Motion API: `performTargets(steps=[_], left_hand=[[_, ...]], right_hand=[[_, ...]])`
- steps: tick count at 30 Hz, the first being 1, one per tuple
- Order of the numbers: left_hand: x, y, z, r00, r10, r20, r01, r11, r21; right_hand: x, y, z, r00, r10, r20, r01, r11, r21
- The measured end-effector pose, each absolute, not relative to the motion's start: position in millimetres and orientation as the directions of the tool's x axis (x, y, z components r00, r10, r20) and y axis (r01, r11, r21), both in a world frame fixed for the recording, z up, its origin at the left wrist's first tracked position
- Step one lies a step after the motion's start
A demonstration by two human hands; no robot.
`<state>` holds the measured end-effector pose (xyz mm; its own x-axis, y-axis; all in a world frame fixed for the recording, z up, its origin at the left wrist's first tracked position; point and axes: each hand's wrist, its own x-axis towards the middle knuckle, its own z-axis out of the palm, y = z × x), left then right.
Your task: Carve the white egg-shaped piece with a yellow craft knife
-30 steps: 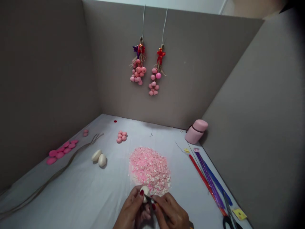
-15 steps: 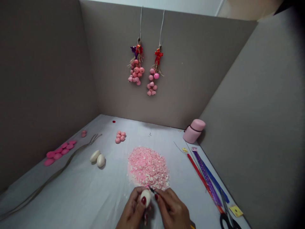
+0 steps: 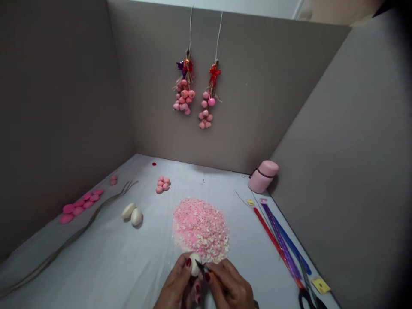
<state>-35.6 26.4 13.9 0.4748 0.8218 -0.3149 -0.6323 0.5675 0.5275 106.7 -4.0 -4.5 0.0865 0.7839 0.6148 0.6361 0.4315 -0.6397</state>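
At the bottom middle my left hand (image 3: 180, 285) is closed round a small cream egg-shaped piece (image 3: 194, 263), thumb on top. My right hand (image 3: 230, 287) pinches a thin dark blade (image 3: 200, 267) whose tip touches that piece. Just beyond both hands lies a heap of pink and white shavings (image 3: 201, 227).
Two cream egg-shaped pieces (image 3: 132, 213) lie to the left, with pink petals (image 3: 80, 207), long dry stalks (image 3: 74, 236) and a small cluster of pink balls (image 3: 162, 184). A pink flask (image 3: 262, 177), coloured ribbons (image 3: 283, 242) and scissors (image 3: 307, 296) sit at the right. Two pink bunches (image 3: 195, 94) hang on the back wall.
The cream piece has turned a little in my left hand, and the blade tip has shifted from its far side to its near right side. Both hands stay in place.
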Motion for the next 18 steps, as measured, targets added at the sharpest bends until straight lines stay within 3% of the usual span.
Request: performTargets(steps=[6, 18], left_hand=[[-35, 25, 21, 0.426, 0.865, -0.266, -0.582, 0.486, 0.652], [-36, 25, 17, 0.466, 0.844, -0.266, -0.623, 0.526, 0.579]], right_hand=[[114, -4, 1, 0.117, 0.827, 0.55, 0.56, 0.403, -0.724], [107, -5, -7, 0.054, 0.776, 0.629, 0.641, 0.456, -0.618]])
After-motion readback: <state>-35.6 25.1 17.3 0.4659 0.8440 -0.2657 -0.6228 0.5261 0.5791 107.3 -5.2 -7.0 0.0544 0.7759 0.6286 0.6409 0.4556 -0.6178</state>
